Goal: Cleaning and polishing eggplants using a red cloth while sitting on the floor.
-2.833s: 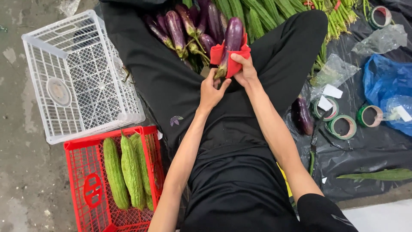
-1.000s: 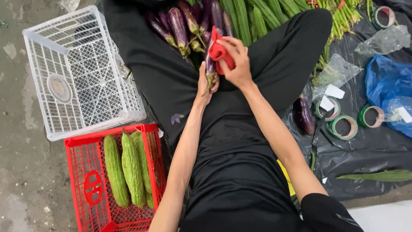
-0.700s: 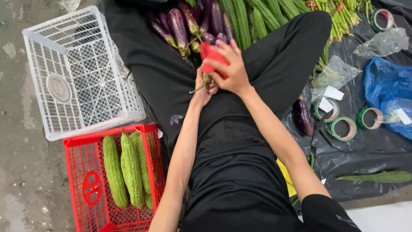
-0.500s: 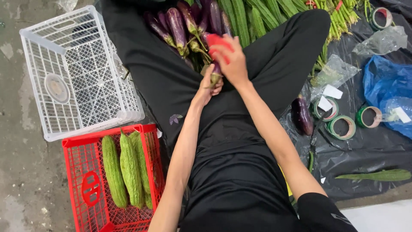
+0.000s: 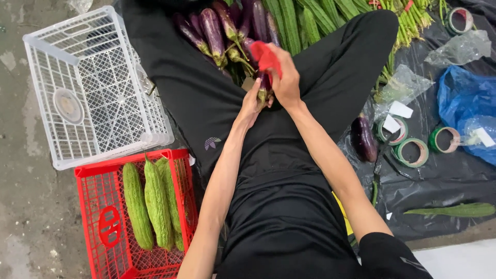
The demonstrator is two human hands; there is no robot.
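Down and in toward the lap comes the eggplant [image 5: 264, 82] since a moment ago, when it was held higher against the pile, and the red cloth [image 5: 266, 56] has ridden down with it. Right hand [image 5: 285, 77] is clamped around the upper part, fingers curled tight over the cloth and the purple skin, so most of the body is hidden under that grip. Left hand [image 5: 251, 102] pinches the lower end, fingertips closed narrow on the green stem cap. Long axis runs nearly straight up and down the picture, stem end pointing toward the person's body, the far end toward the heap of eggplants [image 5: 219, 28]. Off left, bitter gourds [image 5: 150, 204] lie in the red crate [image 5: 85, 170], beside the white crate [image 5: 36, 46].
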